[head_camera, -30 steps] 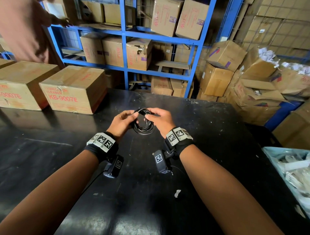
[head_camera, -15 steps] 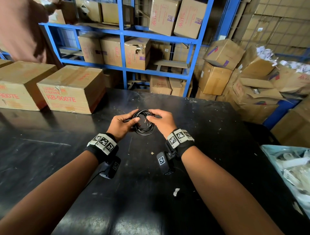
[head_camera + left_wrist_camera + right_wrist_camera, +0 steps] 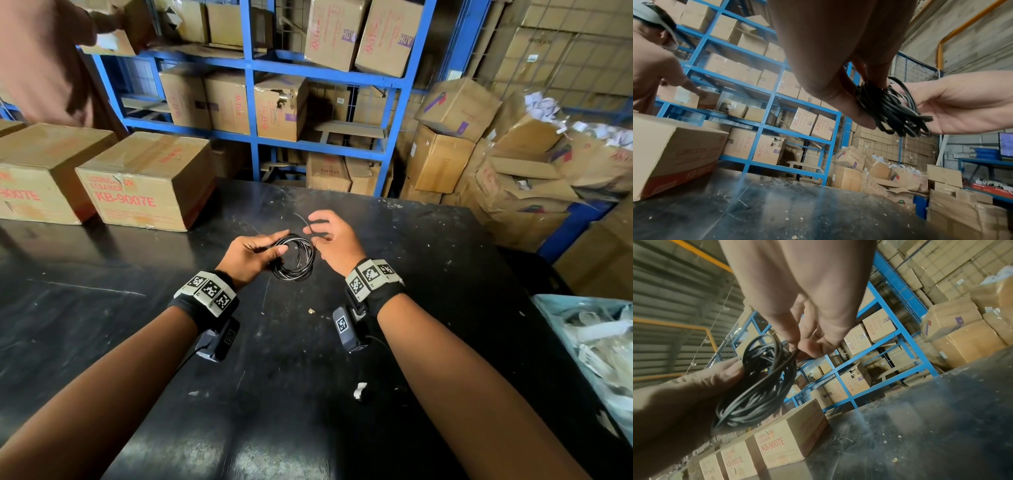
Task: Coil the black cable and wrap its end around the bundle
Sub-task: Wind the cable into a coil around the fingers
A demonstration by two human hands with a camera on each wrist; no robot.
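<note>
— Black cable (image 3: 295, 253): coiled into a round bundle, held up above the black table (image 3: 428, 260), at 12 o'clock from the two wrists.

— And the left hand (image 3: 251, 255)?

— Clamped on the bundle's 9 o'clock side, thumb over the top of the loops, fingers curled underneath. Seen clearly from the left wrist view too: loops (image 3: 894, 112) bunched against the thumb and fingertips.

— Right hand (image 3: 334, 240)?

— Sits at 3 o'clock of the coil, just beside it. Pinching 1 loose strand (image 3: 777, 369) between thumb and fingertips in the right wrist view; that strand runs taut from the pinch down across the bundle (image 3: 754, 386) toward the left hand. From the head view, a thin arc of cable rising at about 1 o'clock of the coil, by the right fingers. Remaining fingers spread and loosely bent.

— Wrapped yet?

— Cannot tell for certain; no tight turns visible around the bundle, only that 1 strand crossing it.

— Anything else around?

— 2 cardboard boxes printed KB-9007E (image 3: 147, 178) on the table at 10 o'clock, well apart from the hands. Blue shelving (image 3: 251, 102) stacked with cartons at 12 o'clock beyond the table. Another person (image 3: 44, 61) at 11 o'clock, reaching to a box on the shelf. Pile of loose cartons (image 3: 513, 171) at 2 o'clock, pale blue bin (image 3: 548, 305) at 4 o'clock. Small white scrap (image 3: 359, 390) on the table near the right forearm.
</note>
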